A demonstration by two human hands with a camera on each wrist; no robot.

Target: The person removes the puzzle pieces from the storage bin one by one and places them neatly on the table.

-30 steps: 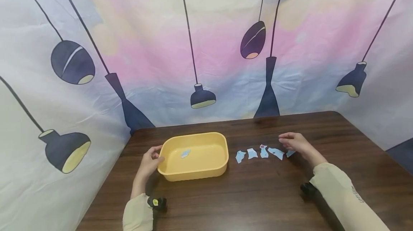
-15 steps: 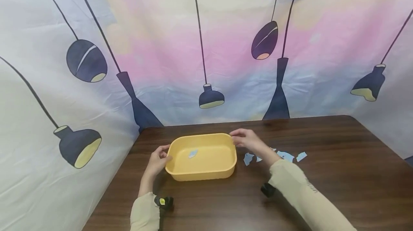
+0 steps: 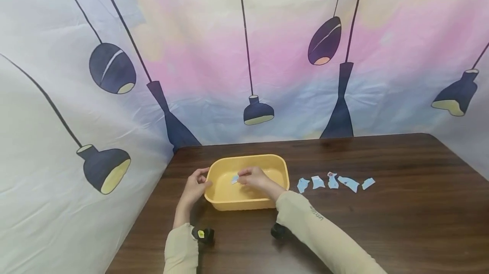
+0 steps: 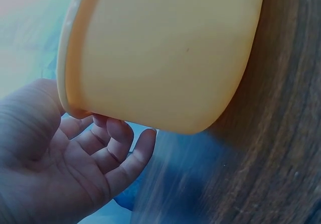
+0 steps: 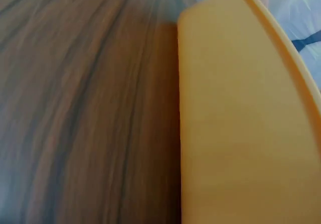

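A yellow plastic basin (image 3: 229, 206) stands on the dark wooden table, left of the middle. My left hand (image 3: 194, 187) grips its left end in the head view, thumb at the rim and fingers against the outer wall. In the left wrist view the curled fingers (image 4: 118, 133) meet the wall from below the rim. My right hand (image 3: 257, 179) reaches over the basin's near side. Its fingertips are at the right end of a light blue torn paper piece (image 3: 234, 179) inside; whether they pinch it I cannot tell. The right wrist view has only the basin's outer wall (image 5: 241, 118).
On the table (image 3: 382, 231) right of the basin lies a row of several light blue paper scraps, among them a scrap with a red mark (image 3: 333, 180) and the rightmost scrap (image 3: 368, 183). A lamp-patterned cloth (image 3: 286, 74) hangs behind the table.
My right hand has moved left from the rightmost scrap, past the basin's right rim, down to the paper piece inside. My left hand still grips the basin. The head view has shifted slightly.
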